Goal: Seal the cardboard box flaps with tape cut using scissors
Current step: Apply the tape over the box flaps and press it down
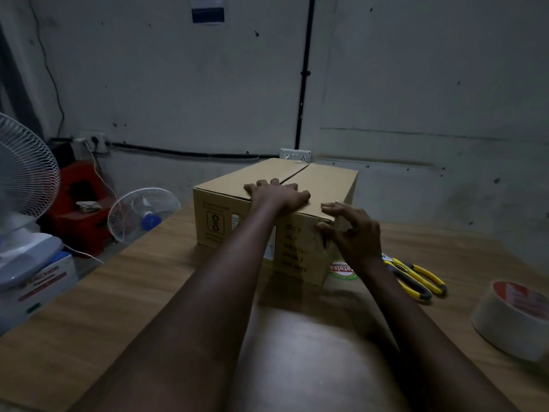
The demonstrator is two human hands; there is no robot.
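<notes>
A brown cardboard box stands on the wooden table, its top flaps folded down with a dark seam running between them. My left hand lies flat on the near end of the top, fingers spread across the seam. My right hand hovers at the box's near right corner, fingers apart and curled, thumb touching the side; whether it pinches tape there is unclear. Yellow-handled scissors lie on the table to the right of the box. A roll of pale tape sits further right, near the table edge.
A white fan stands at far left on a box, and a smaller fan leans beyond the table's left edge beside a red object. A grey wall with sockets rises just behind the box.
</notes>
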